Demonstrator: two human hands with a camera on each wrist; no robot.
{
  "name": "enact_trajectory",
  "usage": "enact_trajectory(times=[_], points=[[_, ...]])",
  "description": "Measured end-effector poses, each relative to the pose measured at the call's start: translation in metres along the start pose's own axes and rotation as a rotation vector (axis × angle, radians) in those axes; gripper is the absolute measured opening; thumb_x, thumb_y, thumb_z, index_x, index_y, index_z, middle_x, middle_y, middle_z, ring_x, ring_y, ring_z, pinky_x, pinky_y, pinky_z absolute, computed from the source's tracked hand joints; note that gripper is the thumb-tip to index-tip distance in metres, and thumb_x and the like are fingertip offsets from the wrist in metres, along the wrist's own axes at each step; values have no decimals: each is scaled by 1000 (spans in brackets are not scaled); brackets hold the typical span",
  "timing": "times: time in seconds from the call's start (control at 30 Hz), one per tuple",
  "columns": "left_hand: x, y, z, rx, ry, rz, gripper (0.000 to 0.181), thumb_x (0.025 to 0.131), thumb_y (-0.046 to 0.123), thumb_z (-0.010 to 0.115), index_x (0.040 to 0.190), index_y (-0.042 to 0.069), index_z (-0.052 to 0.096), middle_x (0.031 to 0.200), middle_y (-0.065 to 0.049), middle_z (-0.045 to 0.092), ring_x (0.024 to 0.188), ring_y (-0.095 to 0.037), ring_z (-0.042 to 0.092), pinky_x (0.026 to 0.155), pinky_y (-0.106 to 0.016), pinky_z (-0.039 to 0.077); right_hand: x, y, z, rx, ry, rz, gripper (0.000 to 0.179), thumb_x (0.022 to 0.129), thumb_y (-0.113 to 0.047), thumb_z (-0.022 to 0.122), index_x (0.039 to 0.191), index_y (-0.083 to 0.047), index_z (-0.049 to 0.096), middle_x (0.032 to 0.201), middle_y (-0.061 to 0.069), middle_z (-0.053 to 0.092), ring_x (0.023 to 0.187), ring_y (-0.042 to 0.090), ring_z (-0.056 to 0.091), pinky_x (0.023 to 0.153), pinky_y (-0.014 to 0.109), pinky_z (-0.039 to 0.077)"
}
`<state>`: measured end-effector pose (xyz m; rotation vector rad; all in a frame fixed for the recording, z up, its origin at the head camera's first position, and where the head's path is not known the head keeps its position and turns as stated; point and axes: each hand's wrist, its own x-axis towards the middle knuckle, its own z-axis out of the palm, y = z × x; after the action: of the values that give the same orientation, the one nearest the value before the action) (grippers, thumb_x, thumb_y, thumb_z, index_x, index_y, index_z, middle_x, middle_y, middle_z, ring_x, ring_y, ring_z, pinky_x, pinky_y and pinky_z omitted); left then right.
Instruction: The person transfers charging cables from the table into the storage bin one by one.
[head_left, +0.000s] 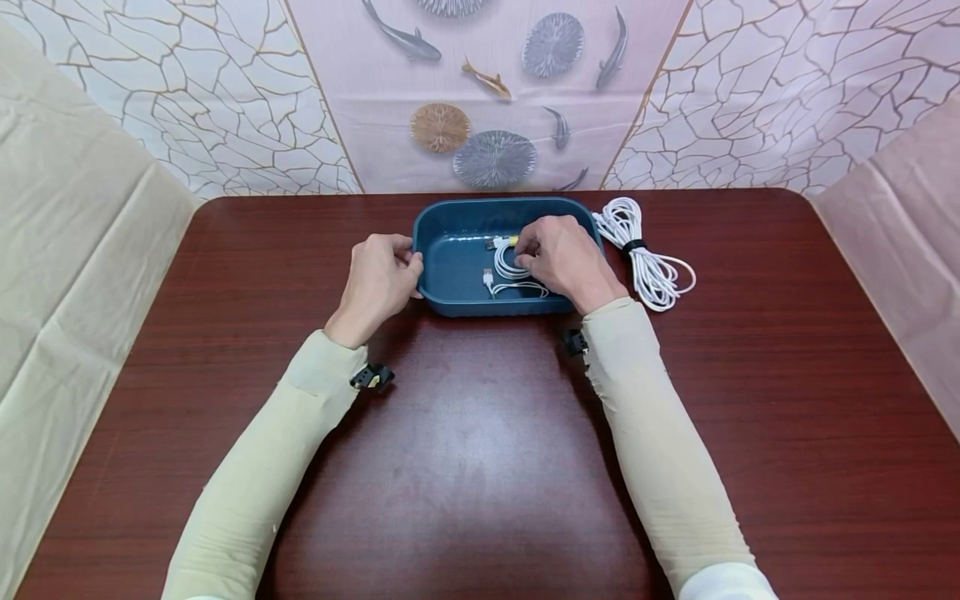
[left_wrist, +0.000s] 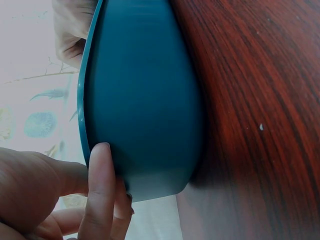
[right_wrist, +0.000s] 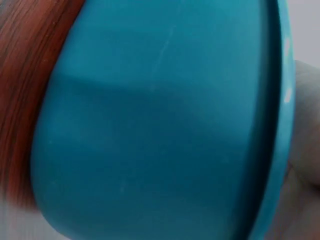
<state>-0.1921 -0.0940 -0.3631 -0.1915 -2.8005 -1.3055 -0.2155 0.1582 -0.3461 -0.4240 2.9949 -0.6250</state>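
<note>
A dark blue rectangular bin (head_left: 457,302) stands at the far middle of the table. My left hand (head_left: 378,271) grips its left rim, with the thumb over the edge and fingers (left_wrist: 101,185) against the outer wall. My right hand (head_left: 564,257) reaches into the bin's right part, fingers curled at a coiled white USB cable (head_left: 504,265), which they seem to pinch; the hand covers part of the coil. The cable has a yellow piece beside its upper plug. A second USB plug (head_left: 488,277) with white cord lies nearer the front wall. In the right wrist view the bin's wall hides most of the hand.
A bundle of long white cable (head_left: 637,254), tied with a black strap, lies on the table right of the bin, close to my right wrist. The brown wooden table (head_left: 480,450) ends just behind the bin at a patterned cloth (head_left: 495,108).
</note>
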Motion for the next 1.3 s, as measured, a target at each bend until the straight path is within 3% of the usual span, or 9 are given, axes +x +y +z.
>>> enact_trajectory(times=[0.77, 1.3], points=[[-1, 1, -1, 1, -5, -10, 34, 101, 13, 60, 128, -7, 66, 92, -16, 72, 59, -17, 73, 55, -21, 60, -7, 3, -8, -17, 5, 9, 21, 94, -21, 73, 110, -8, 77, 108, 11, 76, 101, 25, 69, 89, 44, 58], [-1, 1, 0, 3, -4, 1, 33, 101, 12, 61, 127, -7, 66, 91, -16, 72, 58, -17, 72, 55, -22, 60, -9, 12, -14, -34, 71, 3, 27, 90, -22, 76, 112, -6, 77, 112, 13, 75, 107, 28, 68, 93, 46, 56]])
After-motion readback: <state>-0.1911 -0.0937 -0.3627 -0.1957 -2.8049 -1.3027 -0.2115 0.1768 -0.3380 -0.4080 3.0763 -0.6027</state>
